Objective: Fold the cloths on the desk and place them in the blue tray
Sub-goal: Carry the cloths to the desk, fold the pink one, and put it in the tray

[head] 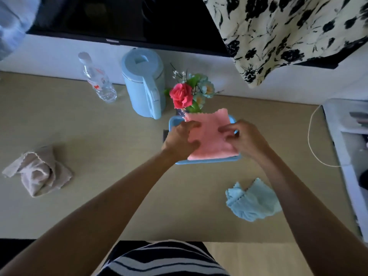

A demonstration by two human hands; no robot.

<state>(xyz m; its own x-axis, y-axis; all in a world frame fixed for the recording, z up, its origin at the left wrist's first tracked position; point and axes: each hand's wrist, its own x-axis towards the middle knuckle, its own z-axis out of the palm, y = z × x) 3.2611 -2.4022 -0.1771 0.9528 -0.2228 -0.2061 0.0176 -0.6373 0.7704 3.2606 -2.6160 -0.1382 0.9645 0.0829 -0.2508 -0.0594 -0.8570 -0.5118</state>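
Desk (119,176) clutter along far edge: clear plastic bottle (97,78) lying tilted, pale blue kettle (144,84) upright beside it, flower bunch (189,92) with red rose right behind the tray. White cable (310,140) looping at right, near a white shelf unit (346,148). Floral fabric (288,32) hanging top right over a dark screen (123,16). Nothing between hands and tray; flowers overlapping the tray's far rim.

Pink cloth (211,136): folded to a neat square, scalloped edges, flat, sitting in blue tray (207,161) and covering nearly all of it. Only tray rim showing at near, left and right sides.

Left hand (180,139) on cloth's left edge, fingers curled loosely, touching fabric; firm grip or not, cannot tell. Right hand (246,139) on right edge, fingertips pinching the fabric lightly.

Two more cloths unfolded on desk: beige cloth (37,172) crumpled far left, light blue cloth (253,202) crumpled near right, both well apart from tray.
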